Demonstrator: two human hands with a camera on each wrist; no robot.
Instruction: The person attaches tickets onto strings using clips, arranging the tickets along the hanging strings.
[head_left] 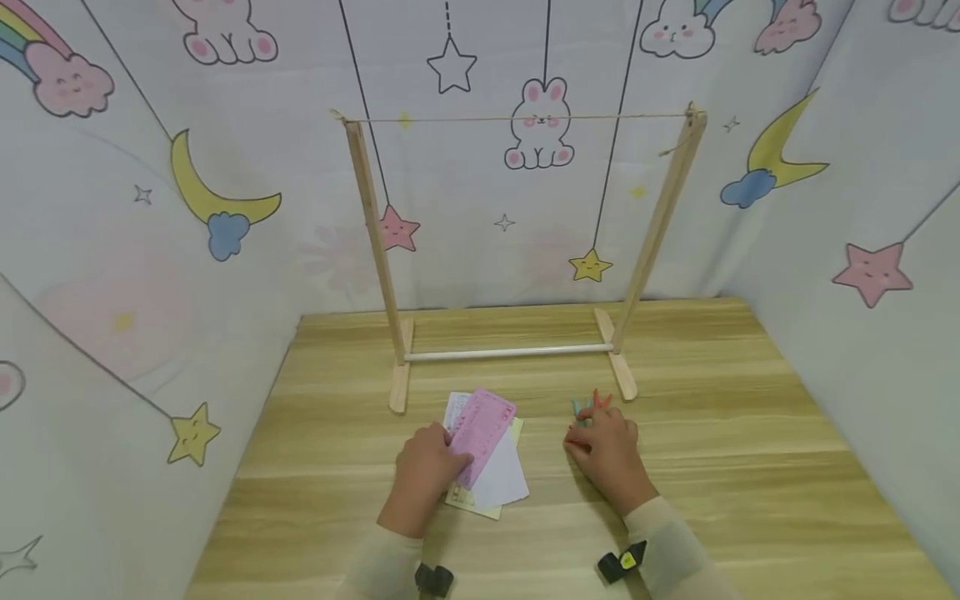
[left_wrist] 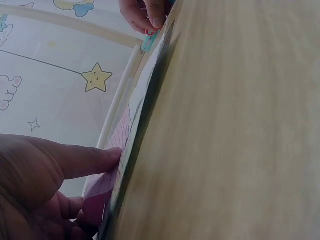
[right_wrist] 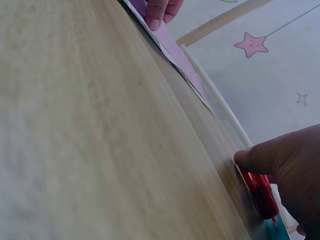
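I'm looking remotely at a wood-grain table (head_left: pixel 750 433), where a wooden frame (head_left: pixel 377 242) is standing, a string (head_left: pixel 487 119) crossing its top. In front of the frame, nearer its left foot (head_left: pixel 400 387), a white sheet (head_left: pixel 504 477) is overlapping a yellow sheet (head_left: pixel 487 509). There I'm seeing the left hand (head_left: pixel 427 468) pinching a pink printed slip (head_left: pixel 486 425) lying over both. Before the frame's right foot (head_left: pixel 624 377), the right hand (head_left: pixel 611 454) is pinching a red clip (right_wrist: pixel 261 194) beside a teal clip (head_left: pixel 576 407).

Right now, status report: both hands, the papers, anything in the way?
Left hand gripping pink slip, over white paper and yellow paper. Right hand holding red clip. Teal clip close by; nothing visibly blocking.
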